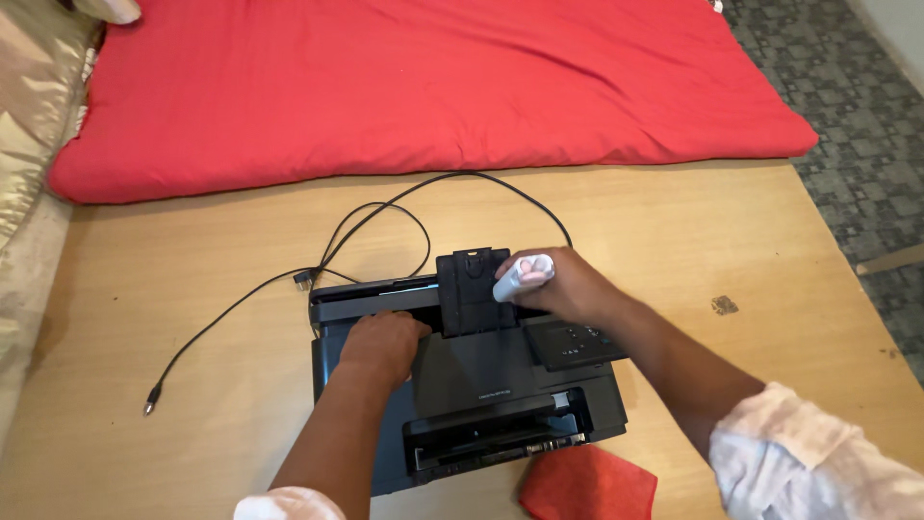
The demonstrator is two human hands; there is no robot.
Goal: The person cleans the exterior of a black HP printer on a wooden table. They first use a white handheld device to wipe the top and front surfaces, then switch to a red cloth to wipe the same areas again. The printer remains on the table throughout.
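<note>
A person, seen from a head camera, works on a black printer that sits low and centre on a wooden worktop. The left hand lies on the printer's top at about nine o'clock from its raised rear paper tray, fingers curled down onto the dark surface; whether they pinch anything cannot be told. The right hand, at three o'clock from that tray, has its fingers clamped round a small white spray bottle, its nozzle end just beside the tray's upper edge.

The tray stands upright, and the front output slot is open at six o'clock. The control panel lies just under the right wrist. A folded red cloth rests on the worktop at five o'clock, touching or nearly touching the printer's front corner, with neither hand on it.

Judging from this, the cleaning looks to be at the spraying stage around the tray; wiping with the cloth seems not yet under way.

A loose black cable trails from the printer's back toward nine o'clock, its plug lying free. A red mattress fills the twelve o'clock edge.
</note>
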